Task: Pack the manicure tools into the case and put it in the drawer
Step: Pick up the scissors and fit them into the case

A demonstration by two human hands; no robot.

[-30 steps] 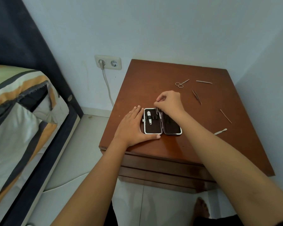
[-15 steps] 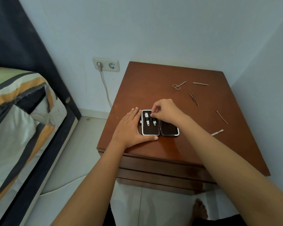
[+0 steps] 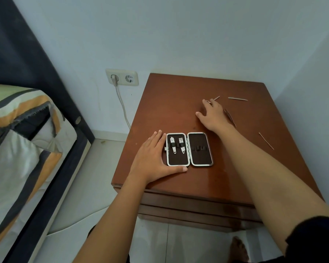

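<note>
Manicure case point(image 3: 189, 149) lay open and flat near the front edge of the wooden nightstand point(image 3: 169, 103), and my left hand point(image 3: 154, 158) was pressed flat beside it, fingers spread along its left rim and thumb laid along its front edge, gripping nothing. Two small metal tools point(image 3: 177, 146) sat strapped under the elastic band in the left half of the case; the right half held only its own loops. My right hand point(image 3: 214, 114) was stretched out well behind the case, palm down, fingers loosely apart and empty, the fingertips over the handles of the small scissors point(image 3: 215, 98), whose blades poked out beyond them. Whether I touched them I cannot tell. Just right of that hand lay the tweezers point(image 3: 230, 117). A nail file point(image 3: 237, 99) lay farther back, and a thin pointed stick point(image 3: 266, 141) lay apart toward the right edge.
</note>
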